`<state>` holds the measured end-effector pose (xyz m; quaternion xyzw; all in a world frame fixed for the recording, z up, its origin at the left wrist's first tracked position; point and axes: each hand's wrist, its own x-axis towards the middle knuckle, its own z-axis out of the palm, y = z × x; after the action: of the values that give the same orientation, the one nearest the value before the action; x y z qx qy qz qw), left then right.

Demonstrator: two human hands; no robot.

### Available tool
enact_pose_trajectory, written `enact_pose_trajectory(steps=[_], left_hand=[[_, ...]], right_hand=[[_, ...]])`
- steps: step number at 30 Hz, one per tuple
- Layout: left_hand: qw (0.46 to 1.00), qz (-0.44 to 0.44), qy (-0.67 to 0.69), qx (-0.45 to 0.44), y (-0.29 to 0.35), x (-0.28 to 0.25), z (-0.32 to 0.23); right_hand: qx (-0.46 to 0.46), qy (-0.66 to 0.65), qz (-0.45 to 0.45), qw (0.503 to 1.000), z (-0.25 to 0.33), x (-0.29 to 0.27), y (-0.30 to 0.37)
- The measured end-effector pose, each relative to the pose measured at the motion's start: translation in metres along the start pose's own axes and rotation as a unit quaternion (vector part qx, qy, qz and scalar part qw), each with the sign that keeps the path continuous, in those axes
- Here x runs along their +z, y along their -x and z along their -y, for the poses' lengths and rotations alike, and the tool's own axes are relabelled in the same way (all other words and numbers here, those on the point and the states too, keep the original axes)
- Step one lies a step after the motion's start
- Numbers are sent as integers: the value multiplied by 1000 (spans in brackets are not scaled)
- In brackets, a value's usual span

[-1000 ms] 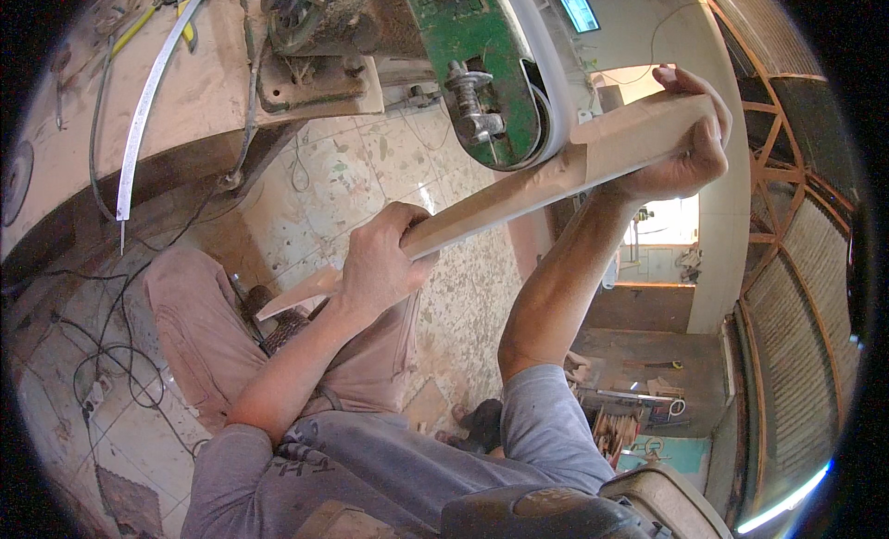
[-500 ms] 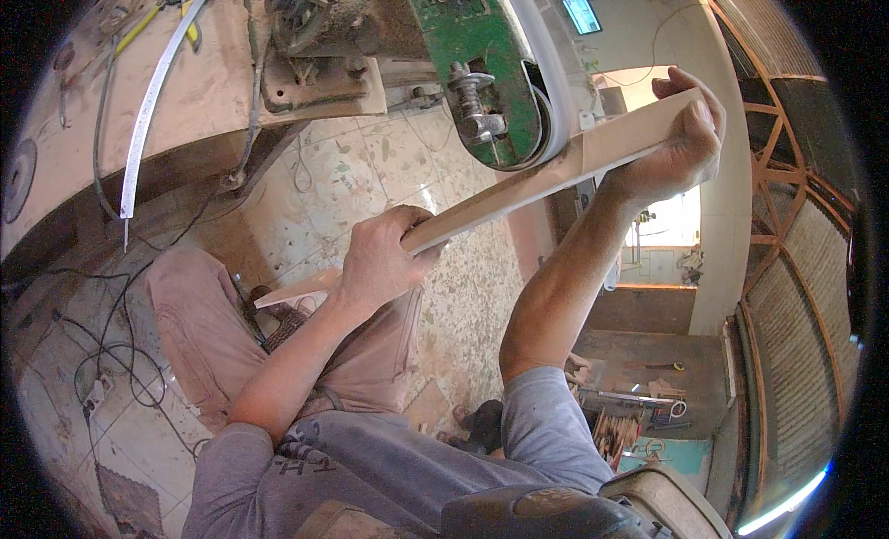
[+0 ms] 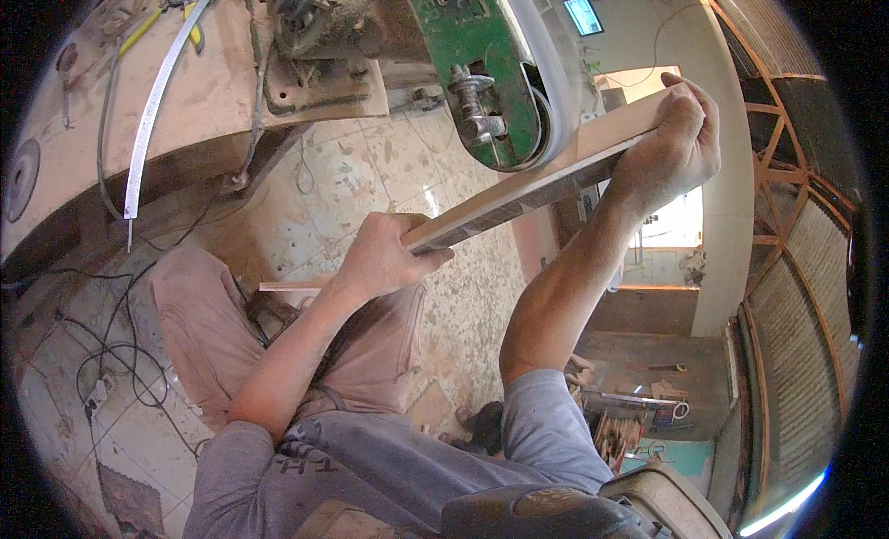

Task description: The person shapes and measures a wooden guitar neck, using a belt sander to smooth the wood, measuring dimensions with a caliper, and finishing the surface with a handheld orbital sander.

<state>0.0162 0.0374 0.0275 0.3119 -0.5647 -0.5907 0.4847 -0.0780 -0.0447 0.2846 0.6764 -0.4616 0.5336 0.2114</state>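
Observation:
A long pale wooden board (image 3: 602, 141) slants up to the right between my two hands. My left hand (image 3: 378, 256) is closed round its lower part, and the near end sticks out behind my left wrist. At the upper far end, my right hand (image 3: 674, 150) wraps its fingers round the wood. The board's upper edge lies at the rounded end of a green belt sander (image 3: 468, 71), seemingly touching the pale belt (image 3: 556, 104). A darker face of the board is turned toward me.
A dusty workbench (image 3: 199, 104) at upper left carries yellow-handled pliers (image 3: 141, 31) and a disc (image 3: 23, 178). A white strip (image 3: 159, 104) hangs over its edge. Black cables (image 3: 116, 349) coil on the tiled floor at left. A lit screen (image 3: 583, 14) stands at far right.
The board has rolled between my hands, so more of its darker lower face shows. My right hand has turned with it and shifted slightly left. The sander stays in place.

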Motion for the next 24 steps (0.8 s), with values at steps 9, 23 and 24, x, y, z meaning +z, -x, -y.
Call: enact_pose_trajectory(steps=[9, 23, 24], left_hand=[[991, -126, -39, 36, 9, 24, 2], [969, -218, -89, 71, 36, 36, -2], [969, -221, -86, 72, 37, 36, -2]], right_hand=[[-80, -256, 22, 963, -19, 0, -4], [-113, -530, 177, 821, -59, -4, -11], [-115, -528, 184, 821, -59, -4, -11]])
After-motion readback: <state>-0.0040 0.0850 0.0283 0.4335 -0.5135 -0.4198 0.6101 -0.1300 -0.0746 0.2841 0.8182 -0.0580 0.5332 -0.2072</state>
